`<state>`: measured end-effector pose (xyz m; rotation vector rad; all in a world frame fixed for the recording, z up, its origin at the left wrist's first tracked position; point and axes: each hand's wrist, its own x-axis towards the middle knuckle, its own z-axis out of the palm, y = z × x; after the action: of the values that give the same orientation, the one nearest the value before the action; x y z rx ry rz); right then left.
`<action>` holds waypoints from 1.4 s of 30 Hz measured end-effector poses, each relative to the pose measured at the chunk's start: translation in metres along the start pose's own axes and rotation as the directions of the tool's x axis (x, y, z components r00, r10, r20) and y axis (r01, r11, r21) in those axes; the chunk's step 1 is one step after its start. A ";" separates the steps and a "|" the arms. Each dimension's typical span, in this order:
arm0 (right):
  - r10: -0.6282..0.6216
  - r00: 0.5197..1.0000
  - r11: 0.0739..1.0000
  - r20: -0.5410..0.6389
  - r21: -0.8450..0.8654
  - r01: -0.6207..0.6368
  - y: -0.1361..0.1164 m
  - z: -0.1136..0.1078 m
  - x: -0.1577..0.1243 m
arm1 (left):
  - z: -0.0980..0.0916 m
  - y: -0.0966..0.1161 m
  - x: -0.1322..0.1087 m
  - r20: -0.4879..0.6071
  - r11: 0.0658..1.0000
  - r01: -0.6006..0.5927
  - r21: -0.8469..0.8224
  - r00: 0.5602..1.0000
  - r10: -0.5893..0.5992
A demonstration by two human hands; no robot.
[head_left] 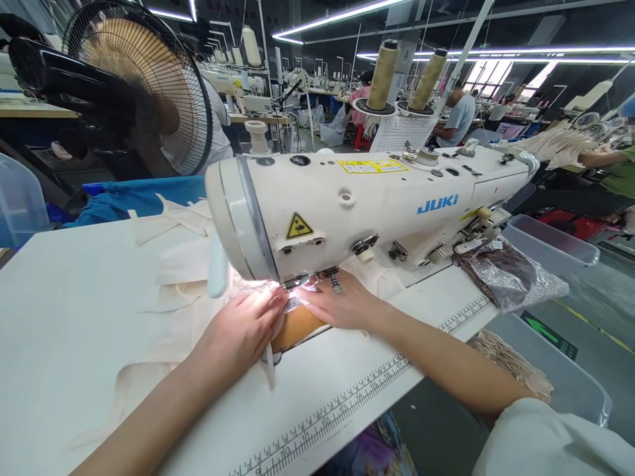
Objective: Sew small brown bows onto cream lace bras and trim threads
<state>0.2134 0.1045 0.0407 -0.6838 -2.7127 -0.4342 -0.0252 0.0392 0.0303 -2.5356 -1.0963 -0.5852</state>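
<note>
A white JUKI sewing machine point(377, 205) stands on a white table point(64, 311). My left hand point(243, 330) lies flat with fingers stretched out, pressing cream fabric point(173, 317) toward the brightly lit needle area point(302, 285). My right hand point(342, 305) lies flat under the machine arm, fingers extended on the same fabric right beside the presser foot. A tan-orange piece point(297, 327) shows between the two hands. The needle itself is hidden by glare.
A ruler strip point(357, 396) runs along the table's front edge. A black fan point(143, 86) stands at the back left. Two thread cones point(381, 76) rise behind the machine. Clear bins point(550, 241) with fabric pieces sit at the right. Other people work in the background.
</note>
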 end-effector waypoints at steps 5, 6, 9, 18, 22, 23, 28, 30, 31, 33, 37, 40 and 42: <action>-0.036 0.996 0.998 0.077 0.055 0.032 0.003 0.001 0.002 | 0.002 -0.002 -0.002 0.046 0.999 0.035 -0.022 0.998 -0.034; -0.042 0.996 0.998 0.084 0.060 0.037 0.004 0.001 0.002 | 0.002 -0.002 -0.003 0.050 0.998 0.045 -0.034 0.998 -0.044; -0.047 0.994 0.997 0.096 0.068 0.041 0.004 0.000 0.003 | 0.002 -0.002 -0.002 0.058 0.999 0.042 -0.032 0.998 -0.040; -0.043 0.993 0.999 0.114 0.036 0.039 0.003 -0.004 0.004 | 0.002 -0.002 -0.002 0.016 1.000 -0.012 0.008 1.000 0.012; -0.035 0.991 0.999 0.133 0.035 0.030 0.005 -0.002 0.003 | 0.004 -0.004 -0.004 0.002 0.999 0.002 -0.047 1.000 -0.002; -0.031 0.990 0.999 0.140 0.041 0.025 0.005 -0.003 0.003 | 0.003 -0.004 -0.004 0.004 0.999 0.003 -0.049 1.000 -0.003; -0.021 0.981 0.998 0.195 0.065 0.008 0.005 -0.005 0.004 | 0.000 -0.002 -0.001 0.045 0.999 -0.028 -0.021 0.999 0.029; -0.018 0.979 0.998 0.204 0.070 0.004 0.005 -0.005 0.004 | -0.001 -0.002 0.000 0.058 0.999 -0.023 -0.039 0.998 0.025; -0.015 0.979 0.997 0.201 0.073 0.001 0.005 -0.004 0.004 | -0.001 -0.002 0.000 0.063 0.999 -0.017 -0.052 0.998 0.020; -0.004 0.982 0.997 0.188 0.078 -0.011 0.005 -0.003 0.004 | -0.001 -0.001 0.001 0.081 0.997 -0.007 -0.076 0.997 0.013; -0.005 0.987 0.997 0.163 0.078 -0.008 0.005 0.000 0.004 | -0.001 0.000 0.002 0.100 0.996 -0.003 -0.089 0.995 0.012; -0.010 0.989 0.998 0.149 0.065 0.000 0.005 0.001 0.003 | -0.002 0.000 0.003 0.097 0.996 0.005 -0.084 0.995 0.003; -0.002 0.990 0.998 0.142 0.057 -0.006 0.005 0.002 0.003 | -0.002 0.000 0.003 0.098 0.996 0.018 -0.088 0.995 -0.009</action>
<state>0.2130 0.1103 0.0405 -0.7275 -2.8450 -0.3172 -0.0242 0.0403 0.0334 -2.6597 -1.1455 -0.5298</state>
